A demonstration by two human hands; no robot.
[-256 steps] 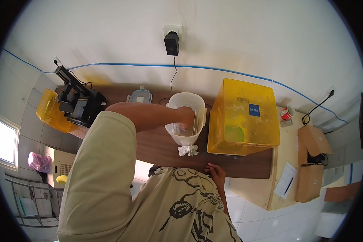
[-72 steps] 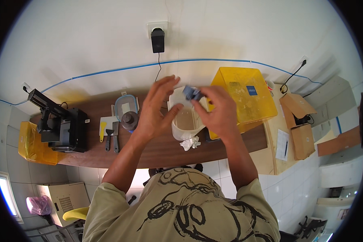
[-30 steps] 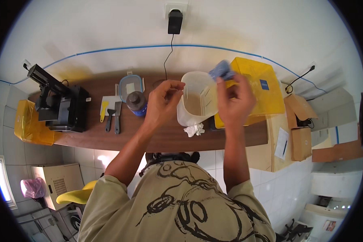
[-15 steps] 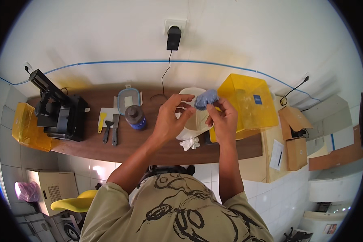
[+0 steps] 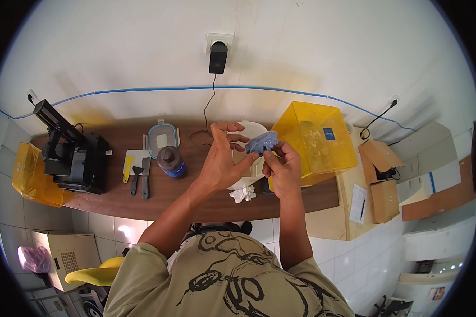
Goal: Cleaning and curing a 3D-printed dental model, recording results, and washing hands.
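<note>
A small blue-grey moulded piece (image 5: 262, 142) with an uneven surface is held up over a white tub (image 5: 253, 128). My right hand (image 5: 283, 168) pinches it from below between thumb and fingers. At its left end, the thumb of my left hand (image 5: 220, 161) reaches its lower edge and seems to touch it. The other fingers of that hand are curved and spread, apart from the piece. Both hands and the piece hide part of the tub. Crumpled white tissue (image 5: 243, 194) lies in front of the tub.
Left of my hands stand a dark-capped bottle (image 5: 171, 161), a lidded container (image 5: 163, 140), a yellow scraper (image 5: 127, 168) and dark-handled scrapers (image 5: 145, 179). A black resin printer (image 5: 82, 164) is farther left. A yellow translucent cover (image 5: 314, 142) and cardboard boxes (image 5: 385, 201) are at right.
The blue-grey piece has been turned, showing a more uneven side. My hands have shifted slightly left and down in the picture, and the view has shifted a little.
</note>
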